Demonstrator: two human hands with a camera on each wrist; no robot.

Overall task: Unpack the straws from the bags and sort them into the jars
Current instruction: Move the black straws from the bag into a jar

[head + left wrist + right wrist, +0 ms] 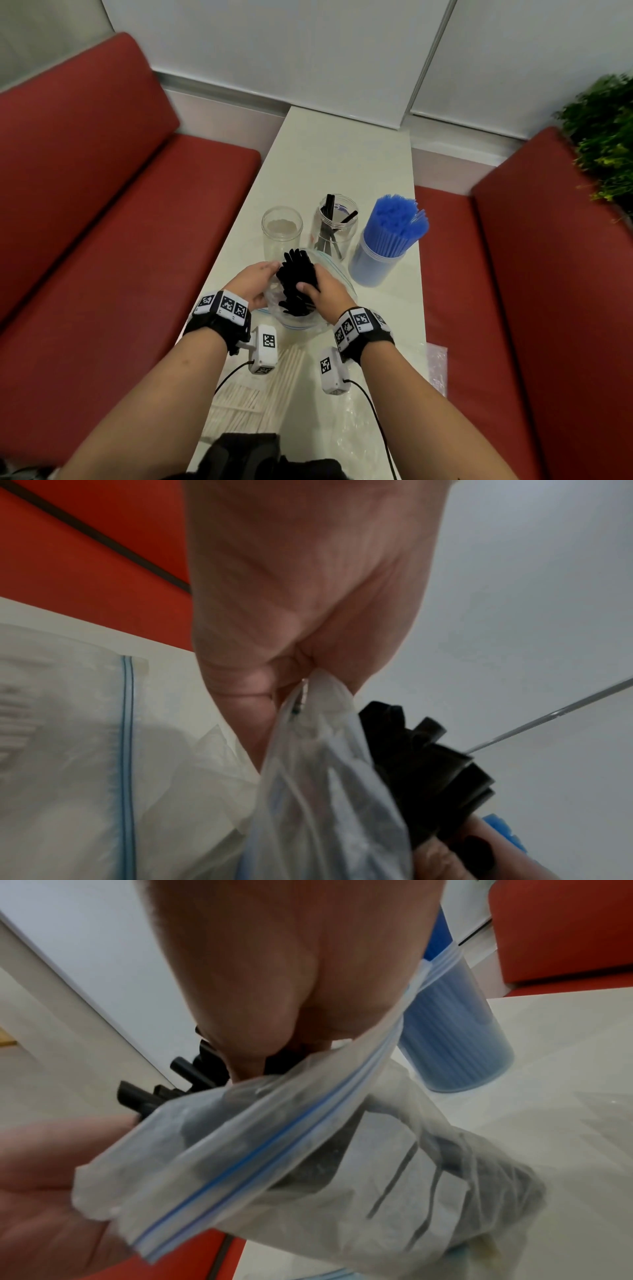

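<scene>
A clear zip bag (301,318) with a blue seal strip (260,1153) hangs over the table's middle. My left hand (255,282) pinches the bag's rim (318,693). My right hand (322,291) grips a bundle of black straws (298,274) that sticks out of the bag's mouth (428,756) (192,1074). Behind stand three clear jars: an empty one (281,230), one with a few black straws (334,224), and one packed with blue straws (387,245) (455,1031).
A bag of white straws (253,387) (65,750) lies near the table's front edge. An empty crumpled bag (436,363) sits at the front right. Red benches (102,212) flank the narrow white table (342,154). A plant (606,137) stands at the far right.
</scene>
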